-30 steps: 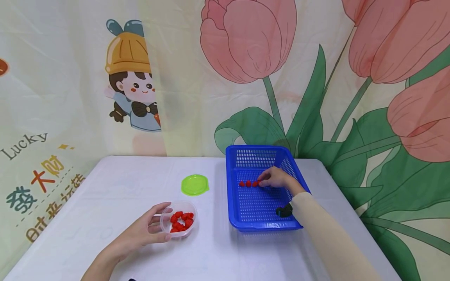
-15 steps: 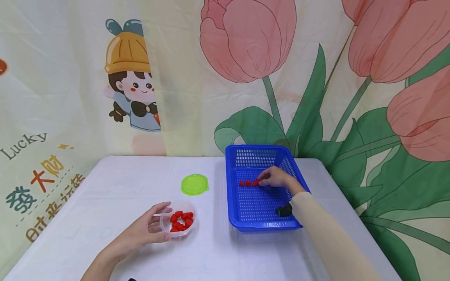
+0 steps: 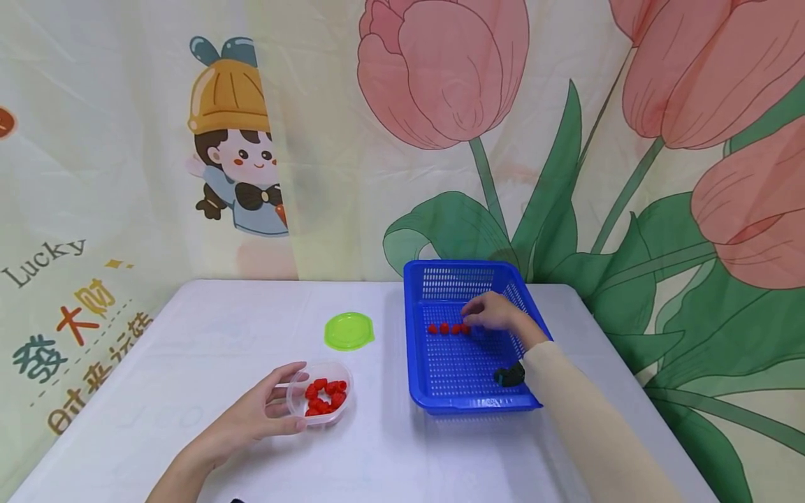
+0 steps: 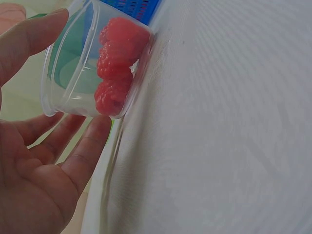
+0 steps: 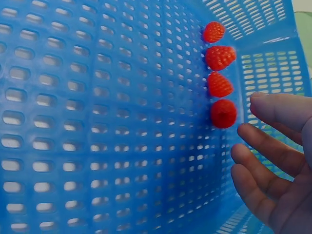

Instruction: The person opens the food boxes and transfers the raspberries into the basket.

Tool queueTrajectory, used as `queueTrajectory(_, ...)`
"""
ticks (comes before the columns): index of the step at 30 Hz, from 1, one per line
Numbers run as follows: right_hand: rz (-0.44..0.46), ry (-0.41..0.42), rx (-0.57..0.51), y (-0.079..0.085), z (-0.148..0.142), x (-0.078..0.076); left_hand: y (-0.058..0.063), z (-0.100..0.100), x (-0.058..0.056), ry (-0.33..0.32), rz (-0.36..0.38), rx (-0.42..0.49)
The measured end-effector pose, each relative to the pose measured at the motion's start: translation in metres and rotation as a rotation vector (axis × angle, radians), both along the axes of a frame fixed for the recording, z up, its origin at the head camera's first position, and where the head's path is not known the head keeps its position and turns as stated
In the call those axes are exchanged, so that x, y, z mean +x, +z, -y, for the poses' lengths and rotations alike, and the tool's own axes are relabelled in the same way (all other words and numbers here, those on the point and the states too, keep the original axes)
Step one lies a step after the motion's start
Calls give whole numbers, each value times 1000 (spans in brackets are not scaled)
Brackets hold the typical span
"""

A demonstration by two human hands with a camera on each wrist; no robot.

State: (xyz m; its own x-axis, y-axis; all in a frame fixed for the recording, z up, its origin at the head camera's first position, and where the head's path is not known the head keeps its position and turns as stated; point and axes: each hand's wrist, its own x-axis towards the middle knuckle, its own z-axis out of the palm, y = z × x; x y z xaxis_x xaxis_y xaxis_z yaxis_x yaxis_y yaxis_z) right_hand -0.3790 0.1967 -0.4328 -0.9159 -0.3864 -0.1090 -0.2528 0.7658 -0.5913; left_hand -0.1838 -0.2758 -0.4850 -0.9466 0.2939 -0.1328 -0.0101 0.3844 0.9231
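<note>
A clear plastic container stood on the white table, its mouth facing upward, and several red raspberries lay on its bottom, roughly in a ring. The left hand was grasping this container at its side, thumb toward the person and fingers around the farther wall. To the right stood the blue basket, its long axis running away from the person. Inside it, four raspberries formed one short row — this row went from left to right, across the basket's length. The rightmost raspberry showed a round face to the right wrist camera; where its tip pointed, I could not tell. The right hand was near this one, released, with fingers loosely bent and apart from the fruit. A green lid lay flat between container and basket, farther back.
</note>
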Motion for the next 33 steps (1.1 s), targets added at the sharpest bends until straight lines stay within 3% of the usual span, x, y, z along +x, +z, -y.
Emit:
queueTrajectory(20,-151,79,-34,45,23,14,0,-1,0,8,13,-1)
queueTrajectory(33,-184,193,-93,80,66,42,-1,0,1,0,-1,9)
